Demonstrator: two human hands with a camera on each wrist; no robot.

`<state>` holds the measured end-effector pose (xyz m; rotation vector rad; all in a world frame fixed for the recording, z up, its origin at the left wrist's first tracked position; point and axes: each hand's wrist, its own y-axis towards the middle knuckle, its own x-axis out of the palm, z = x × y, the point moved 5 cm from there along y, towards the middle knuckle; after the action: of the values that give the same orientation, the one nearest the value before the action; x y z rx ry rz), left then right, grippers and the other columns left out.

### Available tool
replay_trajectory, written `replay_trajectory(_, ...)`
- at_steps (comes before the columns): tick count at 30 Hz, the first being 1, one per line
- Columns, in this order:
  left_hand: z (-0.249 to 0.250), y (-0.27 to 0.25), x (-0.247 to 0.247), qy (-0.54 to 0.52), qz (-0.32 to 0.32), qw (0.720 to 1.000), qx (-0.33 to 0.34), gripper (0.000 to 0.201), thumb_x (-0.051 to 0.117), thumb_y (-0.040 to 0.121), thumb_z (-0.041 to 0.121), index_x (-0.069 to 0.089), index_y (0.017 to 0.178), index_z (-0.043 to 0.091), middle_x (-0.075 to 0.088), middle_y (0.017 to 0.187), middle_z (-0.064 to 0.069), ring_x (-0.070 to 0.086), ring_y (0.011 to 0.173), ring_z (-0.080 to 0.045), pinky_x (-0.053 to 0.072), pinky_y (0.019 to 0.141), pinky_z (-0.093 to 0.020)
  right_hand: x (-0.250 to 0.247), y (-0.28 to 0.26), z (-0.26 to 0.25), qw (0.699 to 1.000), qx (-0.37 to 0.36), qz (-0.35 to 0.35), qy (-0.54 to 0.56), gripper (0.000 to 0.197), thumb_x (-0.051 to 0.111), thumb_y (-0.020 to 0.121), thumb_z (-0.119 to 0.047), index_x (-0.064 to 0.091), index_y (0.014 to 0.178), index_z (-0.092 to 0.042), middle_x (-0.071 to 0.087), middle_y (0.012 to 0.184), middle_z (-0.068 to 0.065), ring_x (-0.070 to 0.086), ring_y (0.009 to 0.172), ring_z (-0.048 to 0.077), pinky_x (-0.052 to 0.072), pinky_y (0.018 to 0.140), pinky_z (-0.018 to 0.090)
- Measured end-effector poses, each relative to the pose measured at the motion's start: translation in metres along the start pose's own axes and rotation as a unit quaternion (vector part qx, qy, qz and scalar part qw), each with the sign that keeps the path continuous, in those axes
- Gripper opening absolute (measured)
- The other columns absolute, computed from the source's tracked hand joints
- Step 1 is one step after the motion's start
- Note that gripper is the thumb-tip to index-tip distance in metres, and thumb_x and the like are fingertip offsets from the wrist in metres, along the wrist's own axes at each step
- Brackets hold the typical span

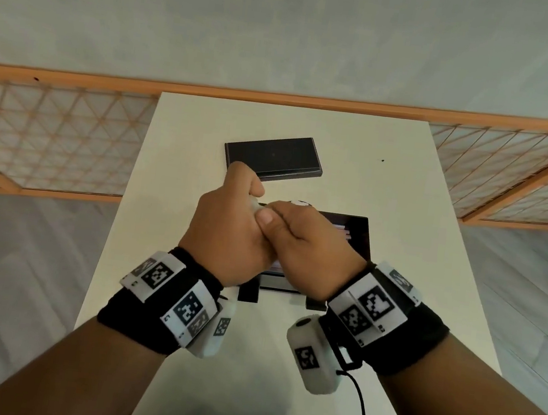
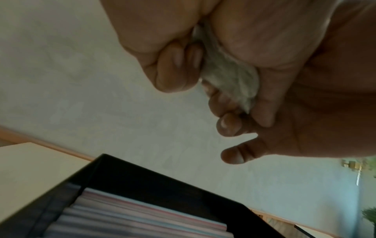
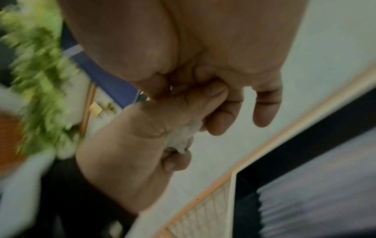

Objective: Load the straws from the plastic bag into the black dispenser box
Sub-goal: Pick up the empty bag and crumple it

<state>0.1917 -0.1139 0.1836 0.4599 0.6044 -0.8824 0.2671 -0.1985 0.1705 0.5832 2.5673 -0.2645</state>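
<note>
- Both hands were up over the dispenser box (image 1: 356,224): the left hand (image 1: 228,232) and the right hand (image 1: 306,245) were pressed together, fingers (image 2: 173,70) curled tight around a crumpled wad of clear plastic bag (image 2: 230,77).
- All the straws (image 2: 142,215) that could be seen lay inside the open black box, side by side in a layer directly below the hands; none showed in the bag, though most of the wad was hidden by the fists.
- One black lid (image 1: 272,155) lay flat on the desk (image 1: 406,189) just beyond the box, apart from it.
- Risk, as a judgement: if a straw were left folded in the wad, crushing it would bend or split it, and it would never reach the box.
- Another risk: the hands hung close above the open box, so a careless drop of the wrists could knock the box or ruffle the neat layer, and the lid might then fail to seat.
- Loose plastic let go here could fall onto the straws and get shut in with them.
- Surface: a pale, smooth desk, with a small dark speck (image 1: 382,160) toward its far right.
- Room: a grey wall (image 1: 286,36) behind, a wooden lattice screen (image 1: 50,138) low along it on both sides, and blurred green foliage (image 3: 40,80) in the right wrist view.
</note>
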Motion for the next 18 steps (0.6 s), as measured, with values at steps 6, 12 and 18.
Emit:
replay_trajectory(6,0.003,-0.003,0.012,-0.051,-0.001,0.992,0.119,0.042,0.075,0.059,0.013,0.052,0.093,0.006,0.052,0.092,-0.001,0.049,0.074,-0.009,0.041,0.062,-0.011,0.008,0.0,0.008,0.977,0.071,-0.039,0.198,0.035,0.045,0.085,-0.04,0.062,0.069,-0.014,0.059,0.062,-0.004,0.055,0.063,0.012,0.043,0.066,0.033)
replay_trajectory(12,-0.001,-0.01,0.023,-0.066,-0.054,0.986,0.145,0.052,0.073,0.071,-0.006,0.068,0.122,0.002,0.074,0.118,-0.012,0.062,0.109,-0.012,0.045,0.093,-0.008,0.02,-0.002,0.028,0.923,0.168,0.007,0.347,0.023,0.049,0.075,-0.025,0.069,0.071,-0.015,0.069,0.082,0.018,0.064,0.086,0.038,0.05,0.076,0.05)
replay_trajectory(18,-0.019,-0.014,0.0,-0.049,0.0,0.986,0.162,0.037,0.059,0.09,-0.003,0.071,0.125,0.002,0.076,0.111,-0.013,0.068,0.098,-0.015,0.055,0.086,-0.024,0.029,-0.019,0.041,0.91,0.218,-0.057,0.349,0.043,0.04,0.082,-0.032,0.069,0.105,-0.011,0.066,0.094,0.014,0.059,0.072,0.035,0.042,0.07,0.041)
